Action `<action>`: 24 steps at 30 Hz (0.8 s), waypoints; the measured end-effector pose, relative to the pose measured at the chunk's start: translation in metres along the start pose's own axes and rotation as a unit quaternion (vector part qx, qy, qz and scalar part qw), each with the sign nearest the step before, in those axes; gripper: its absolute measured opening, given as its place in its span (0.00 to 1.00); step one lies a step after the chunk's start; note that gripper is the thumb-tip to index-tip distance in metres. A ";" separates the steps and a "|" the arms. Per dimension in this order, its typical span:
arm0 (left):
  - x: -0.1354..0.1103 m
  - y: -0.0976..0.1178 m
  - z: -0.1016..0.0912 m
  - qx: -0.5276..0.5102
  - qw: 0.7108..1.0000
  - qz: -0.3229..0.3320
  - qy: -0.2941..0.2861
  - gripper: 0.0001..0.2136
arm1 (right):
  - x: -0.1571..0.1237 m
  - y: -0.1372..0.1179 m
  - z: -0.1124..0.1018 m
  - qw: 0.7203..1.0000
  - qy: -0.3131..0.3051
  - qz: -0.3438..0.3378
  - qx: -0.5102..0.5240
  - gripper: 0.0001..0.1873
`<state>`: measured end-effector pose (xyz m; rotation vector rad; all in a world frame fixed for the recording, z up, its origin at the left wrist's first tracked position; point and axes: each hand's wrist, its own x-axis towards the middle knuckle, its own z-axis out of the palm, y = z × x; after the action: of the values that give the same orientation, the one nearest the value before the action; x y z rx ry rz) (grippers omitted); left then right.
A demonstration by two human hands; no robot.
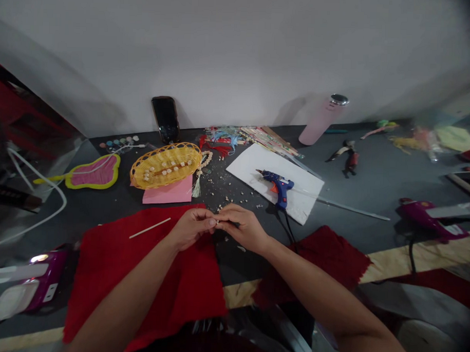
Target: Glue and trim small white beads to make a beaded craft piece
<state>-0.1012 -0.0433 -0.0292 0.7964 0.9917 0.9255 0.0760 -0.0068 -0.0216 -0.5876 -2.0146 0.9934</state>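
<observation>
— One small pale piece [217, 222] is noted. How is it held?

— By pinch. The left hand [192, 228] and the right hand [241, 226] are met at the fingertips, both narrowed. The piece is mostly covered; its exact shape cannot be told.

— Position?

— Above the desk [373, 186], nearer the front edge than the back, just beside the far right corner of a red cloth [185, 277].

— Anything recorded on the cloth?

— A thin pale stick [150, 228], laid slantwise near the cloth's far edge.

— And farther out?

— Small bits [246, 194] are scattered past the hands. Left of these, a yellow basket [157, 182] is rested partly over a pink pad [168, 197], with pale clusters [174, 166] inside. To the right, a blue glue gun [281, 187] is laid on a white board [251, 163], nozzle pointed left.

— Back edge?

— A dark phone [165, 119] is propped toward the left corner; a pink bottle [319, 121] is stood farther right. Tassels [220, 149] are heaped between.
</observation>
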 end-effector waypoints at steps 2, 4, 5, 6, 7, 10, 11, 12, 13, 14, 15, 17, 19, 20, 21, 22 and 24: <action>0.000 -0.001 0.000 0.005 1.000 0.005 -0.002 0.11 | -0.001 0.001 0.000 1.000 0.000 0.001 0.000 0.08; 0.000 -0.001 0.000 0.009 1.000 0.007 -0.001 0.11 | -0.001 0.002 0.001 1.000 -0.001 0.001 0.002 0.08; 0.000 -0.002 0.000 0.010 1.000 0.008 -0.001 0.11 | -0.001 0.001 0.000 1.000 -0.002 0.001 0.003 0.08; 0.000 -0.002 0.000 0.010 1.000 0.007 0.000 0.11 | -0.001 0.001 0.000 1.000 -0.004 0.002 0.003 0.08; 0.000 -0.002 0.000 0.008 1.000 0.007 0.001 0.11 | -0.001 0.001 0.000 1.000 -0.007 0.003 0.004 0.08; 0.000 -0.001 0.001 -0.006 1.000 0.006 0.000 0.11 | -0.001 0.000 0.000 1.000 -0.010 0.010 0.001 0.09; -0.001 0.000 0.001 -0.016 1.000 0.006 0.000 0.11 | 0.000 -0.001 0.000 1.000 -0.007 0.011 -0.003 0.09; -0.001 0.000 0.002 -0.028 1.000 0.006 0.000 0.10 | 0.000 -0.001 -0.001 1.000 -0.003 0.011 -0.007 0.09; -0.001 0.001 0.002 -0.038 0.999 0.007 0.000 0.11 | 0.000 -0.001 -0.001 1.000 0.001 0.011 -0.012 0.09; -0.001 0.001 0.003 -0.047 0.999 0.007 0.002 0.11 | 0.000 -0.002 -0.001 1.000 0.004 0.011 -0.017 0.09; -0.001 0.001 0.003 -0.052 0.999 0.007 0.004 0.11 | 0.000 -0.002 -0.001 1.000 0.006 0.011 -0.020 0.09; -0.002 0.001 0.004 -0.050 0.999 0.006 0.004 0.11 | 0.000 -0.002 -0.001 1.000 0.006 0.012 -0.024 0.08; -0.002 0.001 0.004 -0.044 0.999 0.004 0.001 0.10 | 0.000 -0.002 -0.001 1.000 0.002 0.013 -0.023 0.08; -0.002 0.000 0.003 -0.044 0.999 0.002 0.001 0.09 | 0.000 -0.003 -0.001 1.000 -0.002 0.014 -0.022 0.08; -0.001 0.000 0.003 -0.046 0.999 0.002 0.002 0.09 | 0.000 -0.003 -0.001 1.000 -0.007 0.014 -0.021 0.08; -0.001 0.000 0.002 -0.050 0.999 0.002 0.004 0.09 | 0.000 -0.003 -0.001 1.000 -0.011 0.014 -0.020 0.09; -0.001 -0.001 0.002 -0.058 0.998 0.002 0.004 0.09 | 0.000 -0.002 -0.002 1.000 -0.016 0.012 -0.019 0.11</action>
<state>-0.0995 -0.0448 -0.0293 0.6975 0.9348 0.9810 0.0775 -0.0074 -0.0190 -0.6211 -2.0628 0.9851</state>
